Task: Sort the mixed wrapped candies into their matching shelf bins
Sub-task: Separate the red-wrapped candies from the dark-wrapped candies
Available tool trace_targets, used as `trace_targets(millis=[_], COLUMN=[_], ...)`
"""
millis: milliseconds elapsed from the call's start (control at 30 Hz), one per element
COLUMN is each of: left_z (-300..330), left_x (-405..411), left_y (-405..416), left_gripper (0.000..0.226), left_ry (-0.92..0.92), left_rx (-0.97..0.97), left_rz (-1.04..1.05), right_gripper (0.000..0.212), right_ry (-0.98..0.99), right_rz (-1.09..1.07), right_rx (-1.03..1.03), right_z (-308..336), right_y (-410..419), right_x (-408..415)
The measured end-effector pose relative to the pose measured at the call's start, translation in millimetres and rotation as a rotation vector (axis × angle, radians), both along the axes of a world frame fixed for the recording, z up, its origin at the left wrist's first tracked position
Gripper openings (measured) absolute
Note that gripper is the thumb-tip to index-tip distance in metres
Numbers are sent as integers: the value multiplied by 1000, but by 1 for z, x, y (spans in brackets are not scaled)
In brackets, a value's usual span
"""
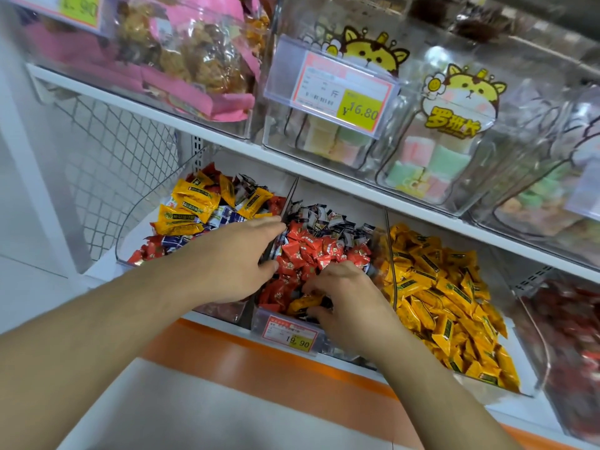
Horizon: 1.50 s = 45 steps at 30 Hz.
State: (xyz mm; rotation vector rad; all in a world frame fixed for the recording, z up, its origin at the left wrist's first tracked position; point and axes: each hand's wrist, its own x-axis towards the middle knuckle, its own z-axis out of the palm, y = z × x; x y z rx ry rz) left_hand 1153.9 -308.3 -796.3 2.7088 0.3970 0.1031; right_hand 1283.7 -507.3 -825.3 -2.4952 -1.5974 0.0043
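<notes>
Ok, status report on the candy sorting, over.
Left hand open, resting at the bin divider. Right hand pinching a yellow candy in the red bin. Nothing blocking.

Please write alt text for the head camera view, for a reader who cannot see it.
A person's right hand pinches a yellow wrapped candy in the middle bin of red candies, while the left hand rests open on the divider beside the mixed bin. To the right is a bin of yellow candies.
</notes>
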Motion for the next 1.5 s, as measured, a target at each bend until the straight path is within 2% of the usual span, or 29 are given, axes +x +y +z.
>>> trace_targets(millis=[167, 300, 467, 600, 700, 767, 867, 1033, 1167, 1267, 1400, 1500], left_z=[1, 1, 1, 1, 1, 1, 1, 3, 7, 8, 3, -4], left_x=[0, 3, 9, 9, 6, 4, 1, -6, -6, -5, -11, -15], left_y=[-5, -5, -3, -4, -4, -4, -1, -6, 2, 34, 82, 97], left_gripper=[71, 71, 70, 71, 71, 70, 69, 66, 50, 41, 66, 72], left_ry=[-5, -7, -8, -9, -2, -6, -28, -48, -125, -203, -123, -33], left_rx=[18, 15, 26, 49, 46, 40, 21, 10, 18, 98, 190, 243], left_rz=[14, 13, 16, 27, 25, 22, 24, 31, 54, 173, 330, 316], right_gripper=[23, 11, 13, 14, 35, 40, 39, 33, 32, 32, 32, 32], right_ry=[-32, 30, 84, -65, -130, -111, -81, -40, -25, -26, -20, -18], right_rz=[-31, -40, -169, -423, -700, -756, -689, -447, -346, -338, -337, -326], right_rx=[-13, 106, 261, 357, 296, 254, 246, 244, 225, 217, 213, 196], right_z=[-2, 5, 31, 42, 45, 46, 50, 49, 43, 41, 35, 31], right_y=[0, -4, -29, -75, -102, -106, -93, -56, -34, -28, -29, -29], right_x=[2, -1, -3, 25, 46, 48, 39, 11, -3, -8, -7, -3])
